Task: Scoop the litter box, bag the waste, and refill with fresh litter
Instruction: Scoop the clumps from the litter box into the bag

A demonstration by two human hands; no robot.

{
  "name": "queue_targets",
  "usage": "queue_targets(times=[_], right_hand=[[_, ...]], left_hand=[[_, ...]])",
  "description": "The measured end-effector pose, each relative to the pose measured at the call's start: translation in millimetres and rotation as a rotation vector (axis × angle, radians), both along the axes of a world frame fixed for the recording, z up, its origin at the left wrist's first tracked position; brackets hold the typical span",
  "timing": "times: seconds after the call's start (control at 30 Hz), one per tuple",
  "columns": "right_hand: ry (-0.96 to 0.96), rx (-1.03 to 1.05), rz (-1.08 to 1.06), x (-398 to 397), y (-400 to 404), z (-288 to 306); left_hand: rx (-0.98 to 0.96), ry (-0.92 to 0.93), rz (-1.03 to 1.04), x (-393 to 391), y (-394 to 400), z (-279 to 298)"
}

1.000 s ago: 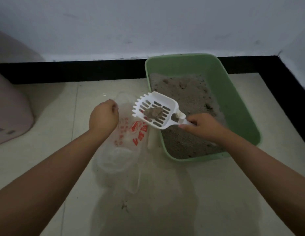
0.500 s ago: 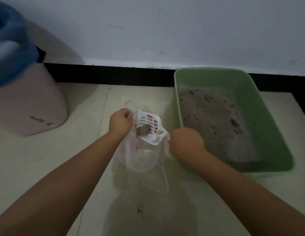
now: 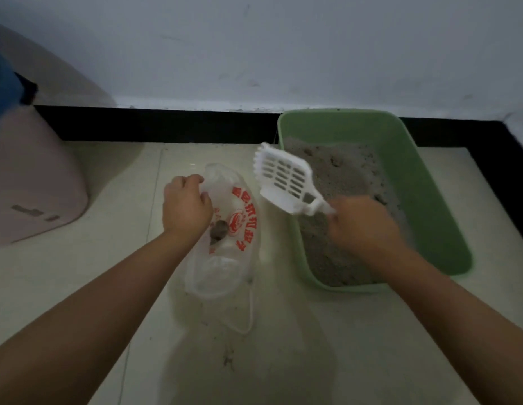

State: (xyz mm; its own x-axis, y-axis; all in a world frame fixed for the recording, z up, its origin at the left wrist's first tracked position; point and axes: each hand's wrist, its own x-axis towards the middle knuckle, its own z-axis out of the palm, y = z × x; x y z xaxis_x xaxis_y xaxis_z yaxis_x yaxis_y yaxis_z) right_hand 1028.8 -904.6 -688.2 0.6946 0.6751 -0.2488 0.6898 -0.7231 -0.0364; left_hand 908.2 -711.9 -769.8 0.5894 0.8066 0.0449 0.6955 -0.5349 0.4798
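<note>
Scoop [image 3: 285, 179] emptied, clump [image 3: 218, 229] now bagged

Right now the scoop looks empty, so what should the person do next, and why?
Probably dip the white scoop back into the grey litter of the green box for another clump. The right hand holds it empty above the litter, one clump already lies in the clear bag, and the left hand holds that bag open.
</note>
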Motion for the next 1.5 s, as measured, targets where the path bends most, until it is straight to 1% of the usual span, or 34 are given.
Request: queue_targets(times=[0.03, 0.07, 0.1, 0.17, 0.2, 0.27, 0.33, 0.37, 0.43, 0.53, 0.6, 0.7, 0.8, 0.9, 1.03, 1.13, 1.4, 1.5], right_hand=[[0.009, -0.001, -0.045, 14, -11, 3], [0.014, -0.016, -0.092, 28, -24, 5], [0.019, -0.042, -0.143, 42, -37, 7], [0.025, -0.161, -0.248, 62, -62, 11], [0.040, -0.242, -0.280, 70, -73, 12], [0.088, -0.420, -0.289, 80, -91, 12], [0.157, -0.542, -0.259, 84, -103, 10], [0.188, -0.557, -0.246, 84, -107, 8], [0.234, -0.540, -0.229, 84, -113, -3], [0.317, -0.467, -0.244, 86, -113, -24], [0.388, -0.407, -0.281, 90, -108, -33], [0.469, -0.338, -0.323, 91, -95, -37], [0.492, -0.236, -0.332, 89, -80, -49], [0.528, -0.124, -0.408, 82, -66, -81], [0.469, 0.035, -0.404, 87, -50, -111], [0.402, 0.075, -0.374, 94, -49, -118], [0.378, 0.256, -0.384, 96, -59, -119], [0.312, 0.250, -0.398, 98, -62, -110]], left_hand=[[0.100, 0.015, -0.035, 3, -5, 1], [0.189, -0.021, -0.113, 8, -12, 2], [0.254, -0.088, -0.226, 14, -19, 1], [0.331, -0.210, -0.463, 32, -34, -4], [0.331, -0.242, -0.582, 42, -43, -7], [0.301, -0.243, -0.790, 58, -62, -13], [0.295, -0.220, -0.935, 66, -75, -23], [0.289, -0.208, -0.976, 68, -80, -28], [0.284, -0.217, -0.999, 70, -84, -37], [0.302, -0.253, -0.978, 73, -87, -43], [0.319, -0.246, -0.965, 74, -90, -45], [0.293, -0.223, -0.967, 75, -90, -46], [0.279, -0.231, -0.975, 79, -90, -46], [0.291, -0.243, -0.980, 80, -90, -48], [0.292, -0.246, -0.986, 80, -89, -50], [0.312, -0.247, -0.981, 80, -88, -52], [0.336, -0.276, -0.968, 78, -89, -54], [0.339, -0.277, -0.965, 78, -89, -55]])
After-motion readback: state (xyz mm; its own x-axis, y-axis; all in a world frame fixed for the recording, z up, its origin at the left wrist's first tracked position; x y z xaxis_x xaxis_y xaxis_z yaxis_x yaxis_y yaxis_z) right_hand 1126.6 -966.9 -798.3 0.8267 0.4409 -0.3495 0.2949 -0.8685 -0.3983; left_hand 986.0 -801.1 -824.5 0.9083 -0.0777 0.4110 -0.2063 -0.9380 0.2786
